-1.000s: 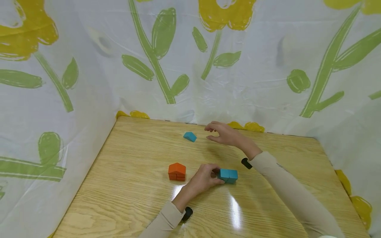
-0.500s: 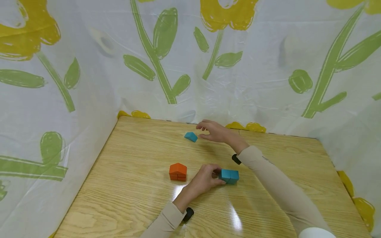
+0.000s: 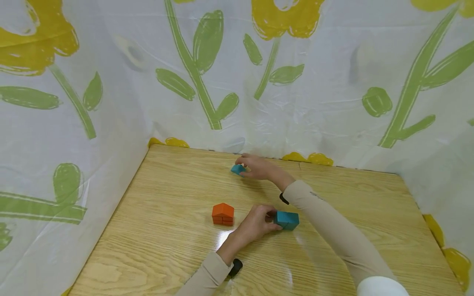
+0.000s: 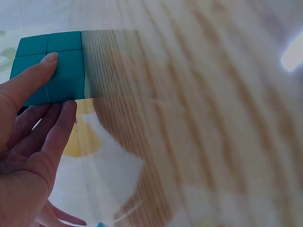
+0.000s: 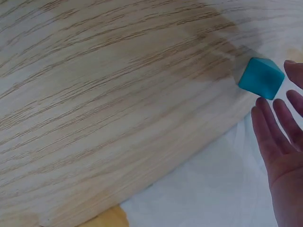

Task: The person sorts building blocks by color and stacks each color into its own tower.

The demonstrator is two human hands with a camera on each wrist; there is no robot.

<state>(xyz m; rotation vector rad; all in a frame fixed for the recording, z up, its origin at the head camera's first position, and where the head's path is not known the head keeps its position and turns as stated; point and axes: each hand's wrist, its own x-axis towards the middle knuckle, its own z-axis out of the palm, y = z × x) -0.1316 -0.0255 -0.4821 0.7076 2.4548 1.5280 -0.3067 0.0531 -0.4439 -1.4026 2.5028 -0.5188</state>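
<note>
My left hand (image 3: 253,224) holds a small stack of blue blocks (image 3: 288,220) by its left end, on the table right of the middle. In the left wrist view the thumb lies on the seamed face of the blue blocks (image 4: 66,71), the fingers on the opposite side. Near the back edge, my right hand (image 3: 257,167) reaches around a blue triangular block (image 3: 237,169). The right wrist view shows its fingers fairly straight beside the triangular block (image 5: 262,78), fingertips close to one side. A small gap separates the thumb from it.
An orange house-shaped stack of blocks (image 3: 223,214) stands left of my left hand. The wooden table (image 3: 155,230) meets a white flower-print cloth (image 3: 122,98) along its back and sides.
My right hand has moved left and slightly down to the blue triangular block. My left hand keeps its hold on the blue blocks, which stay in place.
</note>
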